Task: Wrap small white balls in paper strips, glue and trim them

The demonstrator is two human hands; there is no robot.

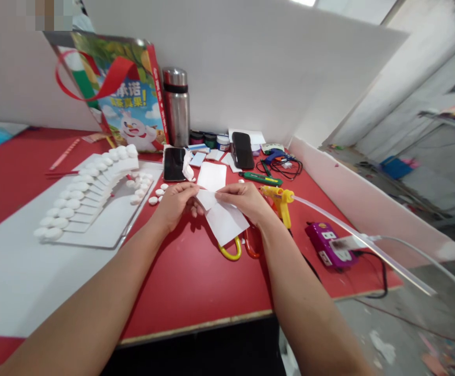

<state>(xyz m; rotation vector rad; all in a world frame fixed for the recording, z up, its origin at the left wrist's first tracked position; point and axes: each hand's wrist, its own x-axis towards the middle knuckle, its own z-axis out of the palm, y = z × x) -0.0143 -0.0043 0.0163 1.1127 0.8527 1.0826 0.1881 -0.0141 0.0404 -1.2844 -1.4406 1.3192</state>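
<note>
Between both hands, over the red table, is a small piece of white paper (207, 199). My left hand (180, 203) pinches its left edge, and my right hand (243, 198) pinches its right side. Another white sheet (229, 224) lies just below the fingers, and a further white sheet (212, 176) lies behind them. Scissors with a yellow handle (232, 250) and an orange handle (252, 247) are partly covered by the paper. White oval pieces (157, 194) lie left of my left hand. A yellow glue gun (280, 201) rests right of my right hand.
An arched white model (94, 193) edged with white ovals stands at left on a white board (23, 277). A steel flask (178, 107), a printed box (129, 99), phones (243, 150) and a green cutter (260, 178) sit behind. A purple power strip (329, 244) is at right.
</note>
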